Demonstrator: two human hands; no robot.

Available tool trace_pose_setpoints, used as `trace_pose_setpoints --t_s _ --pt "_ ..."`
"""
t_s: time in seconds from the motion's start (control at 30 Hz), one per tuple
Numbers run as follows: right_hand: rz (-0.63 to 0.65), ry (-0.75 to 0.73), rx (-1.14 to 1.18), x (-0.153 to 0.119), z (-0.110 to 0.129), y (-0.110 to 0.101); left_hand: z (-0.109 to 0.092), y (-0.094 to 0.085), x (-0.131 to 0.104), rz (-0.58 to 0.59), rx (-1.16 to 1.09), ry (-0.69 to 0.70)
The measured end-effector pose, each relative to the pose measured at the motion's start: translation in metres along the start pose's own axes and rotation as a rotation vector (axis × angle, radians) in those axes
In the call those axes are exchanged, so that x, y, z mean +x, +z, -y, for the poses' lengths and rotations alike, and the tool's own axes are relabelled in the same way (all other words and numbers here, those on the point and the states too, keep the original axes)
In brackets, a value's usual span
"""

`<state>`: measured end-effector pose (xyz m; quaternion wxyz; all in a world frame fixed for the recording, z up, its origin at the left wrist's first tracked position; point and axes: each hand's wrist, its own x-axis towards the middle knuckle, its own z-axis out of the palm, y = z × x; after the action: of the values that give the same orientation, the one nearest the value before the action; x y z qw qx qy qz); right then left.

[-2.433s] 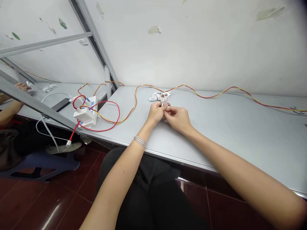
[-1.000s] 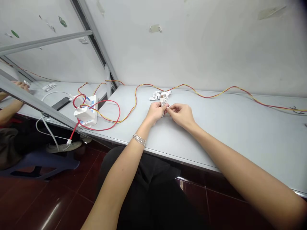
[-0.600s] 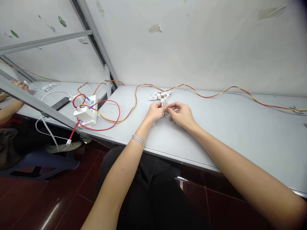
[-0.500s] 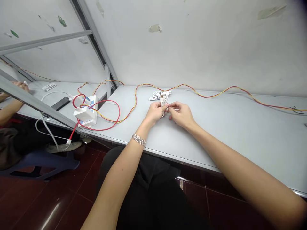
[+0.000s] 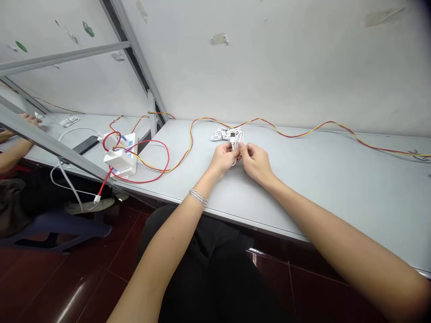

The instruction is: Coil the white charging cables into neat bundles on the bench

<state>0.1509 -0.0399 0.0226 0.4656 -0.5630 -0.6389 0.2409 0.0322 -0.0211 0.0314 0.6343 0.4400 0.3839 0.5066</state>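
A white USB cable point(image 5: 239, 136), folded into a narrow bundle, stands up between my two hands over the grey table. Its USB plug points away from me. My left hand point(image 5: 225, 158) is closed round the bundle's lower left side. From the right, my right hand point(image 5: 255, 160) pinches the same bundle, thumb on top, and the fingertips of both hands meet there. Just behind lies a coiled white cable point(image 5: 220, 134) with a dark tie round it. My fingers hide the middle of the held bundle.
A red and yellow twisted wire point(image 5: 286, 135) runs along the back of the table point(image 5: 323, 188). To the left, white chargers point(image 5: 117, 159) sit in a power strip point(image 5: 130, 169) with a looped red cable. Past a metal frame are a phone point(image 5: 85, 145) and another person's hand point(image 5: 31, 119).
Both hands have shifted slightly right with the cable bundle. My right thumb now lies up against the cable's loops, where before the right fingertips pinched lower down.
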Motion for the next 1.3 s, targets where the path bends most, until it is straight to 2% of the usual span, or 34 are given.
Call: trace_pose_setpoints --t_s 0.27,0.57,0.93,1.07,1.3 --pt "-0.022 -0.031 -0.066 -0.0002 -0.0037 0.0027 -0.0012 0.0042 -0.0017 0.006 -0.168 -0.144" --pt "-0.041 -0.063 -0.156 0.0008 -0.002 0.0015 0.0019 -0.0021 0.0012 0.07 -0.288 -0.196" --pt "-0.028 -0.051 -0.192 0.0045 0.0005 -0.0031 -0.0006 0.0013 0.0014 0.009 -0.189 -0.14" --pt "-0.026 -0.047 -0.199 0.0051 0.0019 -0.0049 -0.0034 0.0006 0.0011 0.028 -0.158 -0.14" --pt "-0.026 -0.048 -0.216 0.0074 -0.0007 -0.006 0.0028 -0.0011 0.0044 0.002 0.066 -0.019"
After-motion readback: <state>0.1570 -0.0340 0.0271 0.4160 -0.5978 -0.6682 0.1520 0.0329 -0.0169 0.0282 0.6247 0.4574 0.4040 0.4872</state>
